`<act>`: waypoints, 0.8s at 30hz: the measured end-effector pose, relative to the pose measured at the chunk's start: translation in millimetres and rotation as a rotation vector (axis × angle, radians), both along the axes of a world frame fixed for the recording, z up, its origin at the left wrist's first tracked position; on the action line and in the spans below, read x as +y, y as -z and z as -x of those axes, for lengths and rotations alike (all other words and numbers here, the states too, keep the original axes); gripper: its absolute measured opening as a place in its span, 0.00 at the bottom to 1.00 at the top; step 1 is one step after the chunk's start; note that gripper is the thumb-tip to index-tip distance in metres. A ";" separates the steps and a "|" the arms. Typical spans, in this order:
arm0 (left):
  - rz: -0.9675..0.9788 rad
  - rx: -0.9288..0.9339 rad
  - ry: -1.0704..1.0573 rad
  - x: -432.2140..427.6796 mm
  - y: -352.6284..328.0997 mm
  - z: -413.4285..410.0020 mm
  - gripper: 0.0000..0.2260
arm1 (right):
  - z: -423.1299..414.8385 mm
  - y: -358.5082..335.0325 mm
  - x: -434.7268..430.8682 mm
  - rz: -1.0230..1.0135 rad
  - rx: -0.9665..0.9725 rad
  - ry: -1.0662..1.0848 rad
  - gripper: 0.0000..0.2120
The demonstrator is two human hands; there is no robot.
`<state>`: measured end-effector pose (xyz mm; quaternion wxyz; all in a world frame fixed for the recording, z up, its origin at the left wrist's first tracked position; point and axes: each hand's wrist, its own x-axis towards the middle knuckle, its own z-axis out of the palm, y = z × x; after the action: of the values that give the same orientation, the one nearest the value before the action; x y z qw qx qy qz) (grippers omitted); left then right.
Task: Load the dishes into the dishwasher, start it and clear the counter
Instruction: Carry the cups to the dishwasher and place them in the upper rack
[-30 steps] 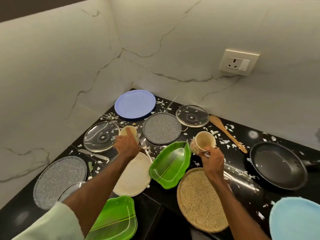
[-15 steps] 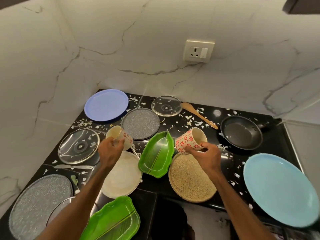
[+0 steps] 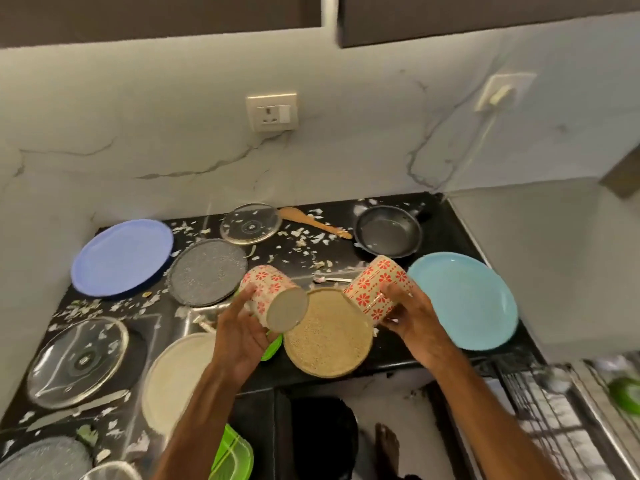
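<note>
My left hand (image 3: pixel 242 336) holds a cream mug with red flowers (image 3: pixel 273 296), tipped so its base faces me. My right hand (image 3: pixel 412 317) grips a second flowered mug (image 3: pixel 374 289), also tilted, above the counter. Both mugs hang over a tan speckled plate (image 3: pixel 329 337). Around them on the black counter (image 3: pixel 446 220) lie a light blue plate (image 3: pixel 464 299), a periwinkle plate (image 3: pixel 121 256), a grey speckled plate (image 3: pixel 207 271), a cream plate (image 3: pixel 176 379), glass lids (image 3: pixel 249 223) (image 3: pixel 76 362), a black pan (image 3: pixel 388 232) and a wooden spatula (image 3: pixel 311 221). An open dishwasher rack (image 3: pixel 554 420) shows at the lower right.
White scraps litter the counter. A green leaf-shaped dish (image 3: pixel 232 455) pokes out beside my left forearm, another mostly hidden under my left hand. A spoon (image 3: pixel 329 279) lies between the mugs. A wall socket (image 3: pixel 272 112) sits above. My bare foot (image 3: pixel 386 445) stands on the floor.
Both hands have lifted the mugs off the counter and tipped them over. The view has swung right, bringing the light blue plate and the dishwasher rack into sight.
</note>
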<state>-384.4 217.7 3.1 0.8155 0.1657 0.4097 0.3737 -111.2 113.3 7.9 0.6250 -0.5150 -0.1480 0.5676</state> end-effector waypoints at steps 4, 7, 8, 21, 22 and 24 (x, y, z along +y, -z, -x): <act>0.126 -0.194 0.182 -11.5 -2.0 -60.4 0.32 | -31.7 -3.2 -37.7 0.023 0.251 0.138 0.38; 0.157 -0.216 0.368 -22.6 -2.9 -109.8 0.34 | -58.1 -3.3 -67.5 0.037 0.416 0.211 0.29; 0.139 -0.201 0.430 -25.9 -2.2 -126.5 0.34 | -66.9 -3.0 -77.9 0.037 0.471 0.233 0.29; -0.043 0.015 0.918 -140.5 -12.6 -388.6 0.40 | -236.4 11.2 -226.5 -0.092 0.519 0.381 0.34; -0.042 0.037 0.921 -153.3 -12.1 -409.3 0.38 | -252.2 12.5 -238.8 -0.090 0.517 0.399 0.31; -0.032 0.081 0.927 -176.3 -8.9 -447.5 0.32 | -283.8 13.6 -264.0 -0.088 0.502 0.445 0.27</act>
<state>63.1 41.4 12.0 0.8772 0.3584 0.3182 -0.0305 172.6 -150.7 -5.7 0.7723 -0.3514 0.1021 0.5193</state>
